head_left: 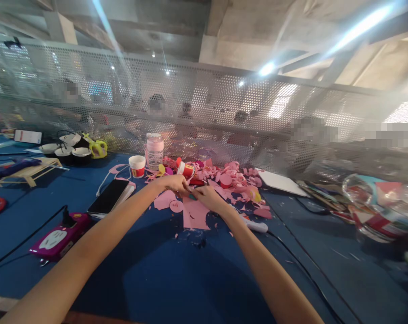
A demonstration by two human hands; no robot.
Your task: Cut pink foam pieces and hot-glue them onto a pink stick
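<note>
Tabletop point(163, 279) in dark blue, under a bare concrete ceiling with strip lights; a perforated metal screen point(204, 99) runs along its far edge, with blurred people beyond it.

Counts: one smartphone point(108, 196) lying face up at left, one magenta device point(59, 236) with a cable nearer the front edge, one red-and-white paper cup point(136, 166) standing upright, one clear jar with a pink lid point(154, 150) just beside that cup, a second cup point(186, 170) tipped over among the scraps. One white sheet point(280, 182) lies flat at right. One heap of pink paper scraps point(234, 180) spreads behind the hands.

Both arms reach forward and the hands meet at mid-table. Left hand point(174, 183): grip clenched, fingers curled down onto a small piece held between the two hands, apparently a pink paper bit, too small to be sure. Right hand point(208, 198): grip pinched on the same spot, thumb and fingers together. Directly under the hands a pink paper sheet point(194, 215) lies flat on the tabletop, with a round pink cutout point(176, 206) just beside it. A white pen-like stick point(256, 226) lies near the right wrist.
</note>
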